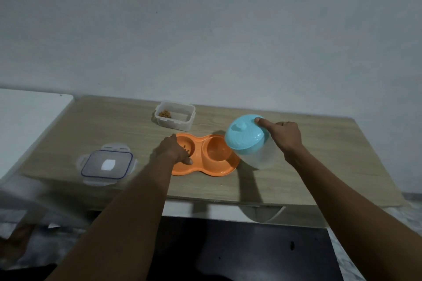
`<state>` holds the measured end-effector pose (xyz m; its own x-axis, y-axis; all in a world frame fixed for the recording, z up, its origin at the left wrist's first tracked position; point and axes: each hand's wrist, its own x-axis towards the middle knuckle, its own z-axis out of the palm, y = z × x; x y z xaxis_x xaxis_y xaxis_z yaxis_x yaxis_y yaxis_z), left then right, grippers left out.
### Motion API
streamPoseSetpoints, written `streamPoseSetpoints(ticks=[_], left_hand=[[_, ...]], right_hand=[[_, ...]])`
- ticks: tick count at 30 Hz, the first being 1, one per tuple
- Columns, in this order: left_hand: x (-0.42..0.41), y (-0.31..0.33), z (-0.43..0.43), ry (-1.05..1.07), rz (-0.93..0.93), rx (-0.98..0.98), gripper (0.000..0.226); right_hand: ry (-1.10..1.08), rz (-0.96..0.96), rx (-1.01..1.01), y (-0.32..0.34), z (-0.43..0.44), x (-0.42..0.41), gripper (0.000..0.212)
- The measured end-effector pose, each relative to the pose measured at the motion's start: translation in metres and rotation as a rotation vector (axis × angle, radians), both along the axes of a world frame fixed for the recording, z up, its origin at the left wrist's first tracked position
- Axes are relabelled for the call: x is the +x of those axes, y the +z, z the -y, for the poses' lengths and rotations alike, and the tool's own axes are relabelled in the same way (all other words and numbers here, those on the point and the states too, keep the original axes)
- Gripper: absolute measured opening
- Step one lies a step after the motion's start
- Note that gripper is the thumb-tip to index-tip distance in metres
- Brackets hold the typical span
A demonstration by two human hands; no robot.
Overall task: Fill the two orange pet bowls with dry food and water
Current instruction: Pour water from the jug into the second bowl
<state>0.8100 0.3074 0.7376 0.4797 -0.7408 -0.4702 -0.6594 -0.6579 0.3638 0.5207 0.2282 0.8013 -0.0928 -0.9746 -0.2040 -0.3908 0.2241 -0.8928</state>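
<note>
An orange double pet bowl sits on the wooden table. My left hand grips its left rim, covering part of the left bowl, where a few brown kibbles show. The right bowl looks wet inside. My right hand holds a translucent jug with a turquoise lid, tilted toward the right bowl, index finger pressed on the lid.
A clear food container with a little kibble left stands behind the bowls by the wall. Its blue-rimmed lid lies at the front left. A white surface adjoins the table's left side.
</note>
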Motion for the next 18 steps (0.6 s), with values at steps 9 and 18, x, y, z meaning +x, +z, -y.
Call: streamPoseSetpoints(ticks=[9,18], left_hand=[[0.006,-0.002,0.0,-0.032,-0.025,-0.014,0.128],[0.005,-0.001,-0.002,-0.031,-0.027,-0.02,0.125]], right_hand=[[0.006,-0.145,-0.049,0.005,-0.006,0.012,0.056],[0.008,-0.219,-0.087,0.013,-0.01,0.018,0.057]])
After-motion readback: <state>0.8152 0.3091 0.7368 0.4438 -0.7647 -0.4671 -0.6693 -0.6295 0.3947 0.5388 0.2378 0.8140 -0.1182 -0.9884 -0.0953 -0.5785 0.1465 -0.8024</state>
